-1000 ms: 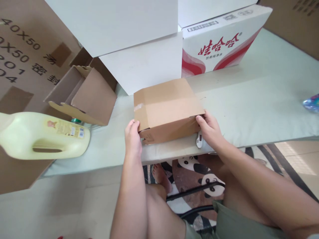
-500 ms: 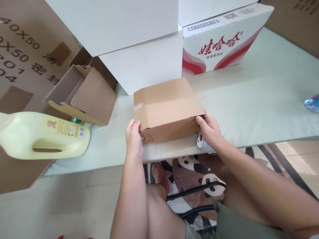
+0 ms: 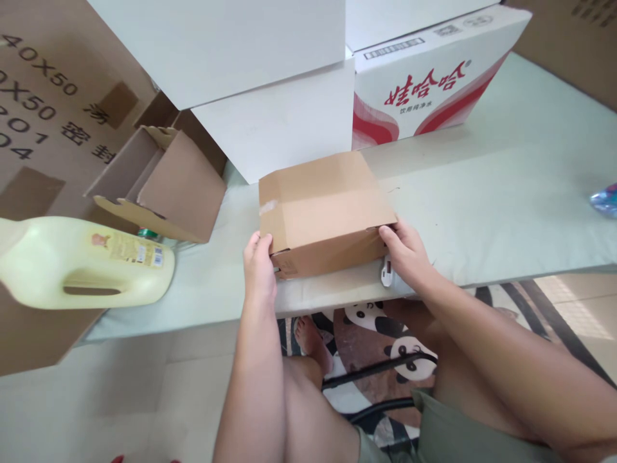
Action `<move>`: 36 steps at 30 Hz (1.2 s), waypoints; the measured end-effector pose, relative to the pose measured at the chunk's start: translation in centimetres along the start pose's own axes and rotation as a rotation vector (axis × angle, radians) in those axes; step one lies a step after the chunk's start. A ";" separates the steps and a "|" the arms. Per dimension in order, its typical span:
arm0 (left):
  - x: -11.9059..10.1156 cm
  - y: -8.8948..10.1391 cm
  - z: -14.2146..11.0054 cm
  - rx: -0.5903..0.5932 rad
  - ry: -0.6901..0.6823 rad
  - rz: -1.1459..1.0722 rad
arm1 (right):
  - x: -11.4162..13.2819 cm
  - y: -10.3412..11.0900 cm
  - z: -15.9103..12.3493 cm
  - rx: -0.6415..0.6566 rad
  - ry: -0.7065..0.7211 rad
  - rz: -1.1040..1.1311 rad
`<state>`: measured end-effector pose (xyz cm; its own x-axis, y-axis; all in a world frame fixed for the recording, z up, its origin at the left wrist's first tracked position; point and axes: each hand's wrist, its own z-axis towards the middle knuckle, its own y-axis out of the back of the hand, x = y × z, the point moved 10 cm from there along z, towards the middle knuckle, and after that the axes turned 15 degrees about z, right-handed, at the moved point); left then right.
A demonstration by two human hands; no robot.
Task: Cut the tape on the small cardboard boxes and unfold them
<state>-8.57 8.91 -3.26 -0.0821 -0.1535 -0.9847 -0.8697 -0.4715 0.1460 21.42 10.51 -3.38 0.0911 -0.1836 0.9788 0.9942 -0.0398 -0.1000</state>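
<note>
A closed brown cardboard box (image 3: 328, 199) lies near the front edge of the covered table, with a pale strip of tape at its left side. My left hand (image 3: 259, 263) grips its front left corner, thumb on top. At the front right corner my right hand (image 3: 405, 251) holds the box the same way, the other fingers mostly hidden behind the side. Partly covered by my right hand, a small white device with a port (image 3: 386, 272) sits beside the box.
Large white cartons (image 3: 274, 122) and a red-and-white water carton (image 3: 429, 83) stand behind the box. To the left are an open cardboard box (image 3: 178, 180) and a pale yellow jug (image 3: 96, 260). A clear plastic item (image 3: 605, 200) lies at the far right of the green tablecloth (image 3: 506, 212).
</note>
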 end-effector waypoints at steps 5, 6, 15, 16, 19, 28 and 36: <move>0.0 0.0 0.0 -0.004 0.001 -0.012 | -0.2 0.0 0.0 0.007 0.004 0.011; 0.0 0.0 0.0 -0.003 0.003 -0.012 | -0.2 0.0 0.0 0.004 0.000 0.008; -0.1 0.1 0.1 -0.008 -0.019 0.015 | -0.3 0.0 -0.1 0.007 -0.005 0.015; -0.1 0.2 0.1 -0.018 -0.019 0.023 | -0.3 0.0 -0.1 0.008 -0.006 0.016; 0.4 0.7 0.4 -0.066 0.002 -0.001 | -0.2 -0.1 0.0 0.009 -0.006 0.023; 0.6 1.1 0.6 -0.085 0.041 -0.137 | -0.6 0.6 0.0 -0.073 -0.060 0.091; -0.5 0.7 0.5 -0.030 -0.043 0.025 | -4.5 3.2 0.5 -0.257 -0.118 0.302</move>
<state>-9.37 9.06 -2.73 -0.1246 -0.1288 -0.9838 -0.8521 -0.4942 0.1726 24.25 11.70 -8.00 0.3971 -0.1116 0.9110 0.8765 -0.2481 -0.4124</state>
